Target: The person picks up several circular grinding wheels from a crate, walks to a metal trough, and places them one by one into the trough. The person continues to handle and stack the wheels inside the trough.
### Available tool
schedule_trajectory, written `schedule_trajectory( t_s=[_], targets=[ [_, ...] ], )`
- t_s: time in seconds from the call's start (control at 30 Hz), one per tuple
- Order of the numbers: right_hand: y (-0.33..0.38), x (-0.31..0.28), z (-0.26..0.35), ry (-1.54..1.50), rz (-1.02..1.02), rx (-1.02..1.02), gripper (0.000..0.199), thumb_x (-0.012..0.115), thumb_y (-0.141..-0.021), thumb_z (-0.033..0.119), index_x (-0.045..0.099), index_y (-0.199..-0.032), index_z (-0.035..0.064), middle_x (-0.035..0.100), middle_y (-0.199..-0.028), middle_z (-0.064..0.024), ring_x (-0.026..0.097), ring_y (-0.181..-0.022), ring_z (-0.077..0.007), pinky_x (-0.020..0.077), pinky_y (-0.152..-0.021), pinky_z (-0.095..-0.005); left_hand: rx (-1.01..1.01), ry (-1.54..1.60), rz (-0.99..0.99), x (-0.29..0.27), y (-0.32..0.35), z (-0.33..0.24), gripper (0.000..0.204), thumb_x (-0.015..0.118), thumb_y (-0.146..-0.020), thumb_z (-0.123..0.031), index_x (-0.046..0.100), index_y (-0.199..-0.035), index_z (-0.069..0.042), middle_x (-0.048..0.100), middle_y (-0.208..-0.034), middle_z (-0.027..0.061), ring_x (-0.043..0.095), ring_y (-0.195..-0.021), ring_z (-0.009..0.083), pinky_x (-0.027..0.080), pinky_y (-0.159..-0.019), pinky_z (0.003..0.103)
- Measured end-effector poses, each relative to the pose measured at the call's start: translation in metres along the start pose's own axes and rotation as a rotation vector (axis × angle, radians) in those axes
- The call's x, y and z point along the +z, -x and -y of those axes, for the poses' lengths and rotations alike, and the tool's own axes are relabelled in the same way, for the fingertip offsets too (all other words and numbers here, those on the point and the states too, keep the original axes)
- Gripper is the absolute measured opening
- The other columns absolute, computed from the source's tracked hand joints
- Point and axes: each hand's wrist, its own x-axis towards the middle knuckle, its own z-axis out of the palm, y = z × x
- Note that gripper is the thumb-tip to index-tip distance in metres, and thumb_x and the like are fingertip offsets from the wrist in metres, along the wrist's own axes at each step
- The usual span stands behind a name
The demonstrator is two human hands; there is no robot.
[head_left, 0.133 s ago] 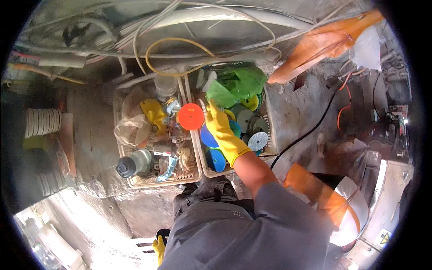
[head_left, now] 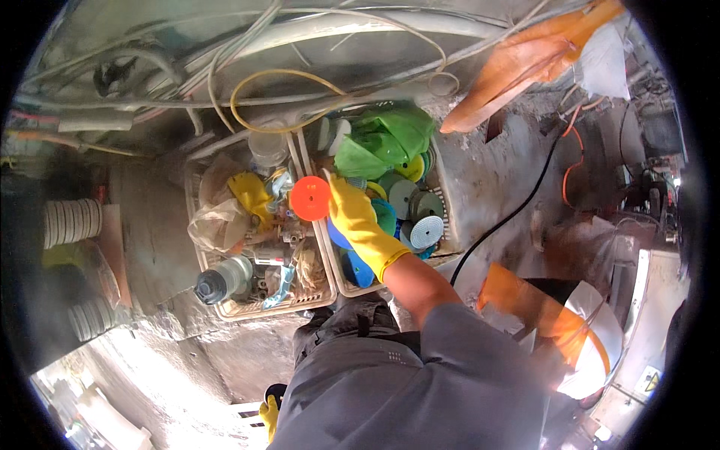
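Observation:
My right hand, in a yellow rubber glove, reaches over the right-hand basket. Its outstretched fingertips are at the right edge of an orange-red disc, which lies across the rims between two baskets; whether they touch is unclear. Beneath and beside this hand lie blue discs, grey discs, a white dotted disc and a crumpled green bag. Low in the picture, my left hand, also yellow-gloved, is closed on a black round object, mostly hidden by my body.
The left-hand basket holds a clear bottle with a dark cap, a yellow glove and plastic bags. Hoses and a yellow cable run behind. A black cable crosses at right; orange-and-white sheeting lies nearer.
My right hand has shifted left, closer to the orange-red disc. The whole view has moved slightly; my left hand stays low with the black round object.

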Motion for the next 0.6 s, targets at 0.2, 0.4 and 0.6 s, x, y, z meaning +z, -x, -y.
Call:
schedule_trajectory(
  t_s=[0.2,0.4,0.6],
  targets=[
    [0.015,0.009,0.008,0.196,-0.024,-0.214,0.053,0.074,-0.082,0.023,0.064,-0.13,0.0014,0.062,-0.129,-0.0296,0.063,-0.11,-0.0417,0.05,-0.094,-0.0506,0.006,0.019,-0.004,-0.002,0.006,-0.012,0.059,0.068,-0.1,-0.049,0.071,-0.11,0.01,0.075,-0.098,0.0254,0.068,-0.089,0.0334,0.053,-0.081,0.048],
    [0.017,0.034,0.005,0.318,-0.005,-0.129,0.057,0.073,-0.082,0.027,0.067,-0.135,0.0052,0.058,-0.14,-0.0322,0.06,-0.121,-0.0427,0.0473,-0.1,-0.0524,-0.003,-0.005,-0.041,-0.005,0.001,-0.026,0.059,0.069,-0.1,-0.048,0.071,-0.107,0.01,0.074,-0.095,0.0245,0.066,-0.086,0.032,0.052,-0.079,0.048],
    [0.018,0.037,0.003,0.361,-0.018,-0.142,0.062,0.074,-0.082,0.029,0.063,-0.14,0.0082,0.058,-0.14,-0.0309,0.06,-0.12,-0.0418,0.0473,-0.101,-0.0525,-0.002,-0.01,-0.066,-0.003,-0.003,-0.04,0.058,0.069,-0.1,-0.048,0.07,-0.104,0.01,0.073,-0.092,0.0237,0.064,-0.083,0.0305,0.052,-0.077,0.047]
  ],
)
